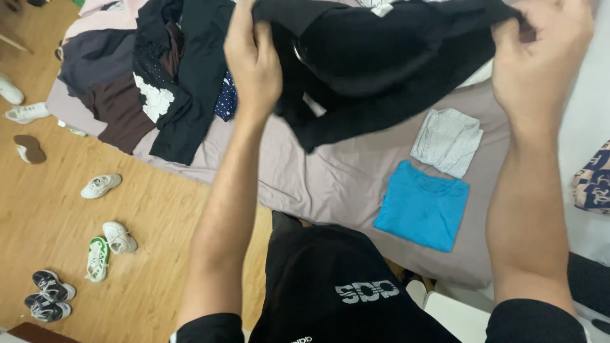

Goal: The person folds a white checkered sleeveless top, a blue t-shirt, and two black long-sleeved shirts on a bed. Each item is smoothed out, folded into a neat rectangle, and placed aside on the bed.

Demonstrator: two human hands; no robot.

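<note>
Left hand [253, 60] and right hand [537, 60] pinching black garment [381, 63] above the bed [318, 178]; risk of hem slipping, dragging over folded blue shirt [422, 206] near the edge.

No packages, signs or screens show anywhere in the frame; the nearest thing to a label is a small white tab [382, 9] at the top edge, sewn into the black garment [381, 63] held up there.
</note>
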